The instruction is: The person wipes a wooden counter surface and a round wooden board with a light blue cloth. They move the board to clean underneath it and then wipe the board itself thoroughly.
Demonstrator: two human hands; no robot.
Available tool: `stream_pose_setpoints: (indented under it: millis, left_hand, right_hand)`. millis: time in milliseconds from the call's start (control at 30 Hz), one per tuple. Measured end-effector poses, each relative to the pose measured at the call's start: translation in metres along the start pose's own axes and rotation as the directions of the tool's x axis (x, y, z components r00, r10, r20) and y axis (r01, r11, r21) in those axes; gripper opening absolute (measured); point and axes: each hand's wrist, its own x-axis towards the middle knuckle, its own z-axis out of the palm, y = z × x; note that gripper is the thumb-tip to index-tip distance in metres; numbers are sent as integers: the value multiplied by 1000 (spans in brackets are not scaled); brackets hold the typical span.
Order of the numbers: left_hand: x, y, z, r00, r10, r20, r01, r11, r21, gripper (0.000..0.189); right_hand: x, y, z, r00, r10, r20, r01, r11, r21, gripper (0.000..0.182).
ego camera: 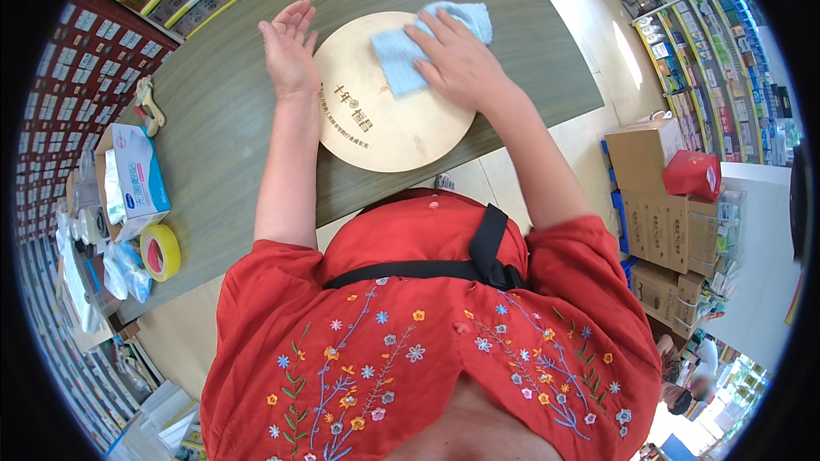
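Observation:
A round pale wooden board (423, 128) lies on the dark wood-grain table in front of me. Dark writing is marked on its left and lower left part. My right hand (458, 61) rests over a light blue cloth (394, 57) and presses it onto the board's upper right. One end of the cloth reaches past the rim. At the board's left rim is my left hand (291, 54), its palm turned up, fingers apart and nothing in it. Its wrist side is against or very close to the rim; the exact contact cannot be told.
On the table's (211, 160) left end are a carton (138, 173), a yellow tape roll (160, 253), plastic packets (125, 269) and a brush-like tool (150, 109). Stacked cardboard boxes (653, 224) and a red bag (693, 175) stand right. A person (676, 394) is at lower right.

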Motion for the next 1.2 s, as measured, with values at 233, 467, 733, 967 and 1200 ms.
stream_pose_setpoints:
  millis: [233,467,733,967,1200]
  left_hand:
    - [7,1,-6,1000,14,-17,-14,1000,22,75]
    - [1,0,-14,996,-26,-81,6,971,-241,73]
    - [2,-2,-4,999,37,14,-37,999,-12,71]
    - [4,2,-10,1000,7,-7,-7,997,-70,65]
    - [0,-1,-10,1000,10,-14,-11,997,-77,64]
  right_hand:
    - [64,-45,26,990,-126,60,131,986,-99,57]
    - [-43,-70,-23,951,-279,135,255,952,170,58]
    - [30,-8,13,991,136,13,-134,986,-98,58]
    - [49,-69,22,968,-224,110,229,973,-35,59]
    - [-48,-49,-19,966,-232,112,226,972,62,55]
